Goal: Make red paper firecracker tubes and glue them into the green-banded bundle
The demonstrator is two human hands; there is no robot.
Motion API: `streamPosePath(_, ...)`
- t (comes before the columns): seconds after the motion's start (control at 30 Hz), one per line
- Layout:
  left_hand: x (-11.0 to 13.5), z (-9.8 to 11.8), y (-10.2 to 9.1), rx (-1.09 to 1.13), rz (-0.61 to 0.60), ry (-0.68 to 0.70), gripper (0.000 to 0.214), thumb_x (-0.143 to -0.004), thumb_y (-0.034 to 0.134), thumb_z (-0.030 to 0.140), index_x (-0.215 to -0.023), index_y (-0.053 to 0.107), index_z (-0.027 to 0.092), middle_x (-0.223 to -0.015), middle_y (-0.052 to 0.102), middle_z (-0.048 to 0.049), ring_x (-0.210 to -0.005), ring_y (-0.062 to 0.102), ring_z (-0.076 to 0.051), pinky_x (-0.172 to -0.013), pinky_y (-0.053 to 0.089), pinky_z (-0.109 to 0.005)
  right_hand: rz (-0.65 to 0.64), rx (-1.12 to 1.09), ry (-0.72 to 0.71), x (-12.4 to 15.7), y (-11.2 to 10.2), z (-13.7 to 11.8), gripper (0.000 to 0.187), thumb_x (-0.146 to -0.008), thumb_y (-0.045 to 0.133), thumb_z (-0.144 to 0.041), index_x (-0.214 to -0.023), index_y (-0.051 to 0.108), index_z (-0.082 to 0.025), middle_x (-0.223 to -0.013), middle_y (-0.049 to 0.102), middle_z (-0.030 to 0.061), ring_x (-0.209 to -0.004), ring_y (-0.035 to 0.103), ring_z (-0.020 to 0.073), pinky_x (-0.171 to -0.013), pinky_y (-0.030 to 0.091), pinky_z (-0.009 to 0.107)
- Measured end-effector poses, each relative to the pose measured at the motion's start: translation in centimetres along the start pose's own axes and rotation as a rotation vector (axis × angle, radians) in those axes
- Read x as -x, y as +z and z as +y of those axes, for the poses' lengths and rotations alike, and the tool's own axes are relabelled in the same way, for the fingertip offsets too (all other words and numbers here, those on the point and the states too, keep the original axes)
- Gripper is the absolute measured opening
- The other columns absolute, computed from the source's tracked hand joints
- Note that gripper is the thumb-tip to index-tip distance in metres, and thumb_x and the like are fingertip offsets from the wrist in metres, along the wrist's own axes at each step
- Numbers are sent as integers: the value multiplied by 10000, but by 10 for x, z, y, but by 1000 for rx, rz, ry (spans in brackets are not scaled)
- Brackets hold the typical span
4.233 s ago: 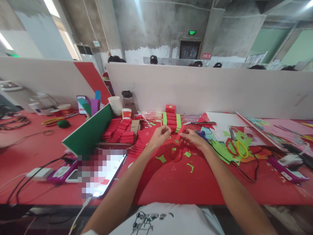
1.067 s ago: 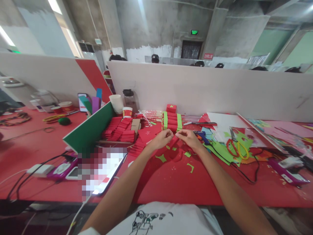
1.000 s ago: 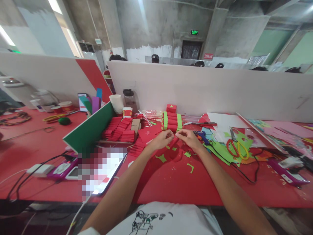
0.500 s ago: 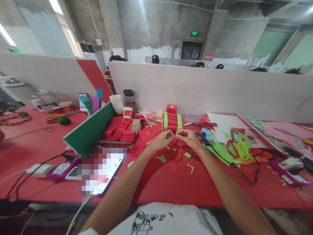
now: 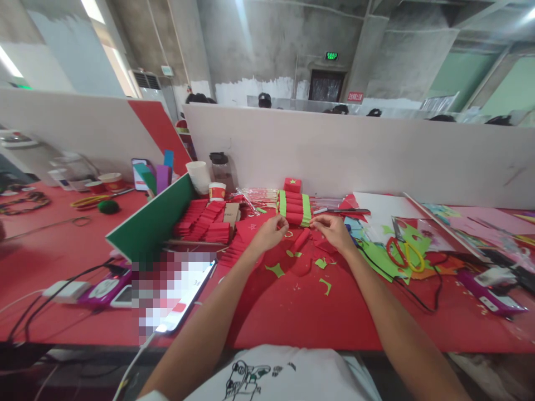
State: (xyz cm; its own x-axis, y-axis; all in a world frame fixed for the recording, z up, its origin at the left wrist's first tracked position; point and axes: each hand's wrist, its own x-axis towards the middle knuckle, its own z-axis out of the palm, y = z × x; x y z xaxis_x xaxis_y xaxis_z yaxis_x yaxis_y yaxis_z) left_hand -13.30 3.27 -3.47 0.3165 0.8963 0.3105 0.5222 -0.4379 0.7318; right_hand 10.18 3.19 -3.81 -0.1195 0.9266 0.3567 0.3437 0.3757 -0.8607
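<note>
My left hand (image 5: 271,232) is closed in a pinch in front of the left end of a bundle of red paper rolls (image 5: 294,207) with lime-green bands. What its fingertips hold, if anything, is too small to make out. To the right, my right hand (image 5: 332,229) also has thumb and fingers pressed together, and I cannot see anything clear in them. A single red paper roll (image 5: 300,240) lies slanted on the red table between the hands. Lime-green paper scraps (image 5: 275,270) are scattered in front of it. Behind the bundle stands a red box with a star (image 5: 292,185).
Left are stacked red paper strips (image 5: 204,220), a green board (image 5: 150,217) and a lit tablet (image 5: 184,301). Paper cups (image 5: 217,191) and a bottle (image 5: 221,170) stand behind. Scissors (image 5: 405,255) lie on green paper at right, beside a black cable (image 5: 437,284). A white partition (image 5: 355,153) closes the back.
My hands have moved apart, the left one leftward and the right one slightly rightward. The red paper roll between them now shows on the table.
</note>
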Motion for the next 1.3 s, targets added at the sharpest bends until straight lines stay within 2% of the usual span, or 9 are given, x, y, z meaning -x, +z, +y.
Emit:
streamPosePath(0.17,4,-3,-3,-296,7,-67,106,-861,499,251,-901,586,205,-890,688,-51,-764,613,-183,-671,407,-265,122,-25,21,-1,-15,-2,424,-793,638,-554,-852,709,-140,-818,745,116,-563,586,155,-433,415,242)
streamPosePath(0.33,8,-3,-4,-411,-58,-91,151,-857,491,219,-953,607,220,-909,704,-71,-821,639,-228,-699,409,-289,166,64,17,1,-26,-13,403,-758,677,-551,-786,713,-151,-693,718,74,-434,484,114,-422,393,254)
streamPosePath(0.47,6,-7,-7,-457,-43,-129,193,-867,474,201,-993,616,234,-944,707,-84,-850,645,-251,-728,415,-313,181,89,-5,1,-31,-12,336,-721,729,-489,-779,717,-158,-718,732,76,-521,587,164,-502,458,280)
streamPosePath(0.63,4,-15,-14,-573,5,-180,176,-866,571,369,-959,624,230,-938,703,-110,-893,652,-286,-743,420,-329,154,103,-39,-2,-37,-1,287,-763,688,-443,-826,740,-168,-800,760,100,-743,690,252,-646,524,335)
streamPosePath(0.77,5,-16,-25,-628,27,-218,280,-851,589,474,-947,623,214,-957,701,-134,-916,654,-305,-742,429,-335,130,156,-28,-4,-41,5,272,-799,647,-427,-784,726,-168,-795,762,102,-689,684,235,-625,510,324)
streamPosePath(0.93,5,-15,-33,-658,15,-262,291,-852,582,475,-934,615,198,-947,706,-134,-905,664,-294,-743,431,-324,132,257,21,-3,-42,5,263,-835,613,-407,-762,694,-168,-742,754,93,-607,669,196,-556,481,272)
streamPosePath(1.1,5,-16,-21,-619,-66,-153,248,-908,498,426,-973,608,214,-965,711,-88,-890,659,-255,-714,442,-302,96,393,34,-2,-40,5,219,-843,614,-357,-745,686,-175,-673,741,55,-556,645,148,-544,465,223)
streamPosePath(1.2,7,-13,-8,-498,-153,-8,273,-944,434,416,-1028,604,220,-983,701,-70,-884,654,-226,-742,465,-301,56,407,40,-2,-38,7,246,-845,617,-369,-710,679,-173,-655,737,52,-553,647,146,-550,467,222)
streamPosePath(1.3,11,-6,2,-385,-220,160,363,-961,397,462,-1135,593,211,-1101,653,-87,-956,637,-216,-836,487,-319,36,421,67,-2,-36,10,297,-827,652,-424,-659,669,-179,-640,731,49,-555,654,156,-542,460,233)
